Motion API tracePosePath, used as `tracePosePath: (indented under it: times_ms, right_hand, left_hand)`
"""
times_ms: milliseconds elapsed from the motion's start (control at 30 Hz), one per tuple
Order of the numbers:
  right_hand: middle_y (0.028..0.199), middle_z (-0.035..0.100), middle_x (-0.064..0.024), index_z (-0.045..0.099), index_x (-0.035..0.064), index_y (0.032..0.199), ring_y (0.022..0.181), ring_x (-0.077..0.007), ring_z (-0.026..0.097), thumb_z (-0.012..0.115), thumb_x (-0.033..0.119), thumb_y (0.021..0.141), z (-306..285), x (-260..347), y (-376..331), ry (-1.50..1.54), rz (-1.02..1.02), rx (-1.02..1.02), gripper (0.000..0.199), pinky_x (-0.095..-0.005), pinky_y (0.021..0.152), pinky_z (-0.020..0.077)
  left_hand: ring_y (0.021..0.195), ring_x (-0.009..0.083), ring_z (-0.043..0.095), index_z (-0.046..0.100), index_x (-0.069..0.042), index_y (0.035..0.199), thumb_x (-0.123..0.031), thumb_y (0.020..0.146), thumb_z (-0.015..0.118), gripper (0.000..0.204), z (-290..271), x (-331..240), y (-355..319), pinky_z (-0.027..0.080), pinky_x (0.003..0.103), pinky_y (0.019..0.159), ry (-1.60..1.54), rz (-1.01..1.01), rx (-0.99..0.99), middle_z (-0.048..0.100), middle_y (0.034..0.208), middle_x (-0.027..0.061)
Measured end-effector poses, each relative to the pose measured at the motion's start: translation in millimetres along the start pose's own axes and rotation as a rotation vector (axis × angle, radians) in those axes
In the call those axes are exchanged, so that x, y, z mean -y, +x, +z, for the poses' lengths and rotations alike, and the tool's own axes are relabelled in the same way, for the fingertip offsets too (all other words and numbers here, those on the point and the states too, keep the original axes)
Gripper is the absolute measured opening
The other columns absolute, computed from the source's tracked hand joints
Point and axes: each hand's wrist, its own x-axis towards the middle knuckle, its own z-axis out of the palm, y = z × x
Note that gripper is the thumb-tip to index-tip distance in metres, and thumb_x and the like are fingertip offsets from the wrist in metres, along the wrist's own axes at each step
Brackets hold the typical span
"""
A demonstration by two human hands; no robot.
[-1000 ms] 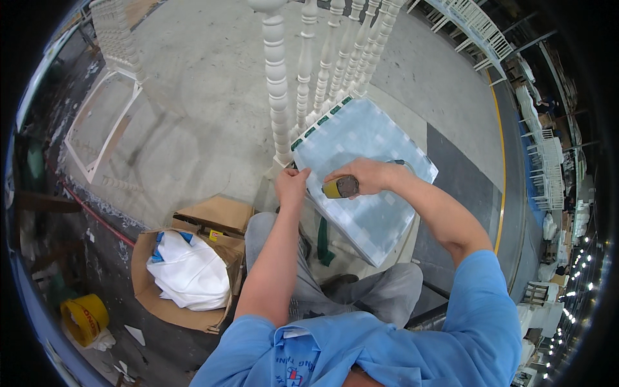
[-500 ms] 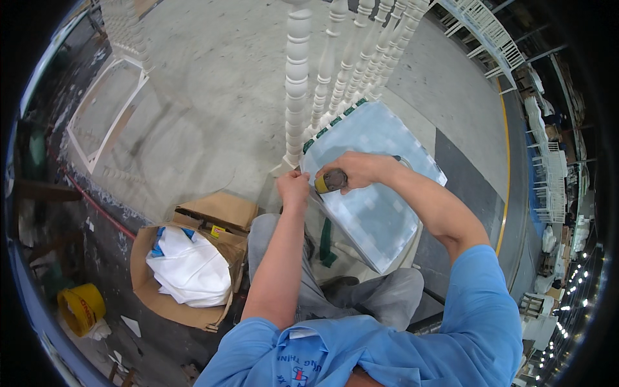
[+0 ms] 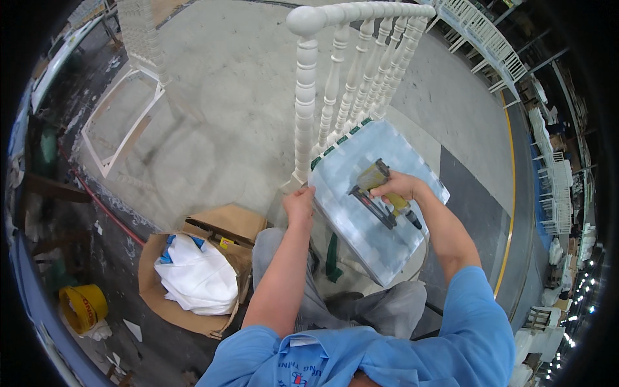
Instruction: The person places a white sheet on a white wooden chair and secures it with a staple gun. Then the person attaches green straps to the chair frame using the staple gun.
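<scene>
A white wooden chair (image 3: pixel 308 97) with turned spindles stands in front of me, its seat covered in shiny clear plastic (image 3: pixel 374 226) with green webbing at the back edge. My left hand (image 3: pixel 299 205) grips the near left corner of the seat. My right hand (image 3: pixel 398 187) holds a yellow-green staple gun (image 3: pixel 377 188) over the middle of the seat, its black body lying on the plastic. A hose runs from the tool toward my right arm.
An open cardboard box (image 3: pixel 193 271) with white material inside sits on the floor to my left. A yellow tape roll (image 3: pixel 82 308) lies at far left. A white frame (image 3: pixel 122 122) lies on the concrete beyond. More white chairs (image 3: pixel 490 39) stand at the back right.
The view has tilted up, showing the whole chair back. My right hand has drawn the staple gun away from the seat's left corner toward its middle, so the tool shows in full.
</scene>
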Motion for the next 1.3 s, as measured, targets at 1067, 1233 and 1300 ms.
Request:
tracePosePath:
  times_ms: [1067, 1233, 1300]
  right_hand:
    - [0.107, 0.062, -0.0124, 0.075, 0.0119, 0.098, 0.101, -0.0335, 0.066, 0.072, 0.013, 0.085, 81.7, 59.5, 107.9, -1.26, -0.696, -0.129, 0.014, -0.0442, 0.086, 0.0539]
    - [0.103, 0.064, -0.0086, 0.075, 0.0122, 0.097, 0.097, -0.0303, 0.067, 0.07, 0.015, 0.086, 88.3, 58.5, 115.5, -1.224, -0.688, -0.17, 0.013, -0.0425, 0.084, 0.0548]
    - [0.104, 0.064, -0.0088, 0.075, 0.0115, 0.097, 0.097, -0.03, 0.067, 0.068, 0.015, 0.087, 86.4, 51.3, 117.6, -1.185, -0.672, -0.195, 0.013, -0.0423, 0.085, 0.0545]
  left_hand:
    - [0.064, 0.0145, 0.057, 0.064, -0.001, 0.105, -0.015, 0.09, 0.072, 0.023, 9.9, 15.8, -4.6, 0.049, 0.034, 0.063, 0.213, 0.227, -0.088, 0.061, 0.076, 0.0024]
    - [0.074, 0.0133, 0.062, 0.066, 0.001, 0.107, -0.014, 0.081, 0.082, 0.034, 10.6, 17.1, 3.1, 0.05, 0.029, 0.069, 0.269, 0.328, -0.172, 0.067, 0.083, 0.0039]
    - [0.075, 0.0137, 0.063, 0.068, 0.001, 0.107, -0.015, 0.081, 0.083, 0.034, 13.0, 15.8, -3.0, 0.05, 0.03, 0.07, 0.303, 0.371, -0.145, 0.069, 0.084, 0.0046]
